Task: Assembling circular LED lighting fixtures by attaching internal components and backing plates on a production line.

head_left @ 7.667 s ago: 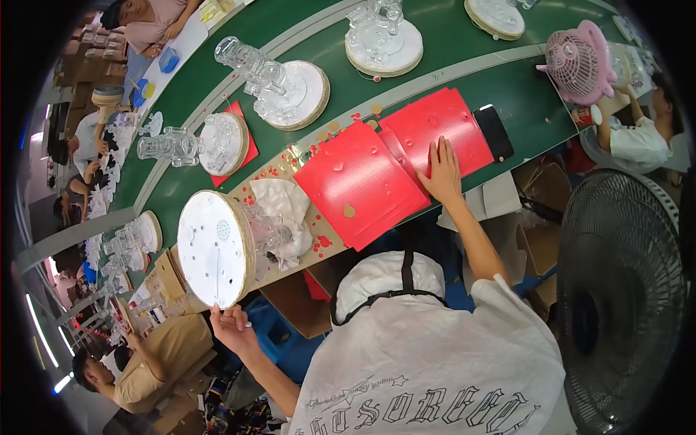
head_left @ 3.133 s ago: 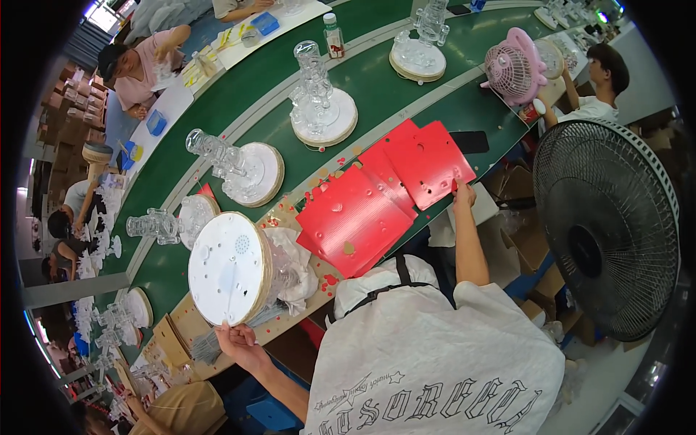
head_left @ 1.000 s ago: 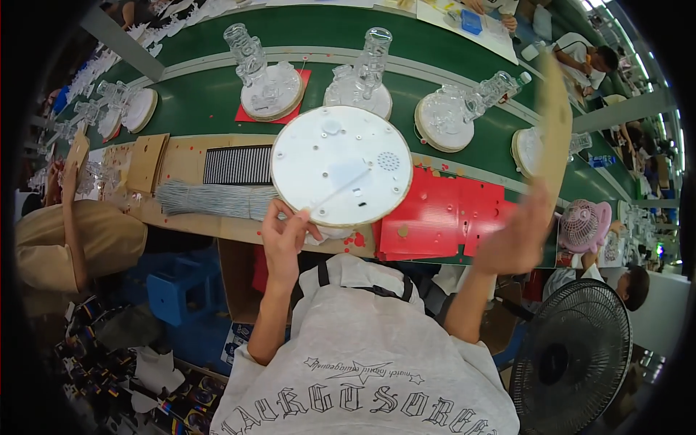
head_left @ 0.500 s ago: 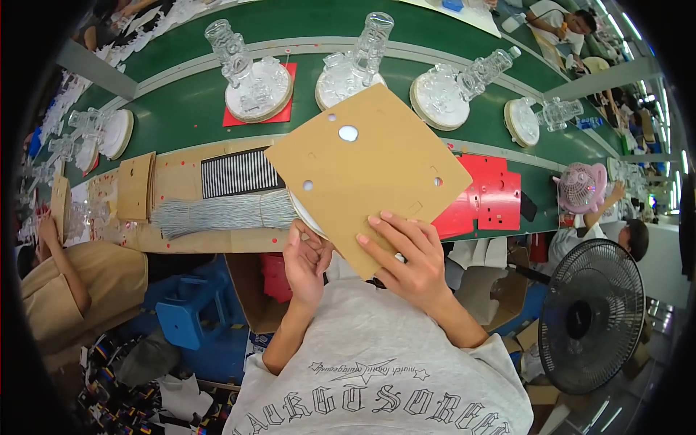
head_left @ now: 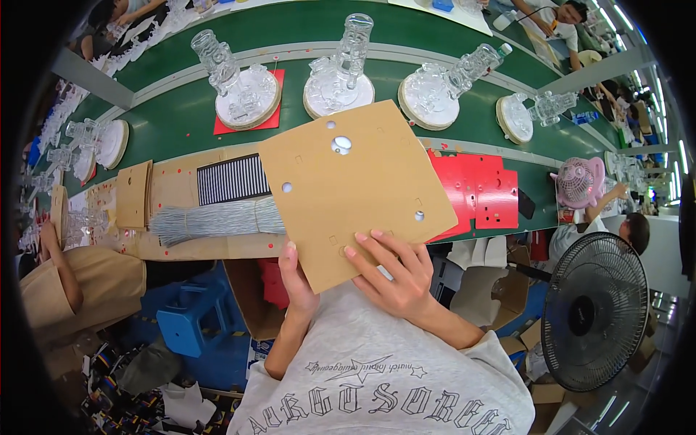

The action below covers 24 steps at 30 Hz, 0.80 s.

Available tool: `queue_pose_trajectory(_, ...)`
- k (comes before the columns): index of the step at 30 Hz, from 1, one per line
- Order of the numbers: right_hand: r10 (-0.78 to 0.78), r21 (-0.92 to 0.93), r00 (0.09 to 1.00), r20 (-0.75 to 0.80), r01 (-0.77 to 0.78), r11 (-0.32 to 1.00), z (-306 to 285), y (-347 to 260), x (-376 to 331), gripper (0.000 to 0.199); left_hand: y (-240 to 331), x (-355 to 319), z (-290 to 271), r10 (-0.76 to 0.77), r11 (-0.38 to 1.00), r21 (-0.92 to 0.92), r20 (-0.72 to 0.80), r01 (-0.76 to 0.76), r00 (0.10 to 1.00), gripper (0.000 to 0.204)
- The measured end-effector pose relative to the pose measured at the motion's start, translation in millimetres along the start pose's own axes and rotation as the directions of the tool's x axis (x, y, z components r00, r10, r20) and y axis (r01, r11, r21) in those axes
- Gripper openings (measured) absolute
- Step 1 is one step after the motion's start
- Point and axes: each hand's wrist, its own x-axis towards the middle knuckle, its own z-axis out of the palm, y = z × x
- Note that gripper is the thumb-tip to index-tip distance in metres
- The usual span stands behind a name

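Fingers [head_left: 396,249] of the right hand [head_left: 406,286] are being held spread over the front face of a brown cardboard sheet [head_left: 355,192], whose lower edge is being pinched by them against the mostly hidden thumb. At the sheet's lower left edge, a single digit of the left hand [head_left: 299,279] is being shown; the others are being hidden behind the cardboard, so their grip cannot be told. The sheet is being held tilted in front of the chest, above the near edge of the table [head_left: 163,134], and something white is being revealed through its round holes. Just to its left, a bundle of grey wires [head_left: 214,220] and a black-and-white striped panel [head_left: 228,180] are being partly covered by it; farther left, some brown sheets [head_left: 133,194] are being kept. On its right, several red sheets [head_left: 478,190] are being overlapped, with a dark flat object [head_left: 526,205] lying beyond them. Across the green surface, four clear ornaments on round white bases [head_left: 246,98] are being lined up, the leftmost being supported by a red square [head_left: 274,109]. Farther out, a pink fan [head_left: 578,181] is being seen at right, with a large black fan [head_left: 594,312] below, and a blue stool [head_left: 192,319] is being seen at lower left.
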Motion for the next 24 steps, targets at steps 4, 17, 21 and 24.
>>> queue_pose_trajectory(4,-0.009,0.021,1.0,0.004,0.009,1.0,-2.6,7.1,-7.4,0.043,-2.3,-3.3,-4.3,0.008,0.999,0.036,0.034,-0.01,0.999,0.058)
queue_pose_trajectory(17,0.042,0.037,0.997,-0.062,-0.04,0.999,3.0,14.6,-18.9,0.046,10.6,-7.7,21.0,0.053,0.998,0.037,0.011,-0.054,0.999,0.031)
queue_pose_trajectory(21,0.03,0.159,0.991,-0.13,-0.009,0.987,10.8,35.0,-29.9,0.043,13.1,-7.7,24.3,0.034,0.999,0.031,0.005,-0.034,0.999,0.027)
queue_pose_trajectory(24,0.059,-0.014,0.986,-0.159,-0.062,0.998,5.8,32.5,-28.3,0.042,9.4,-5.1,23.4,0.065,0.994,0.09,0.022,-0.067,0.998,0.029)
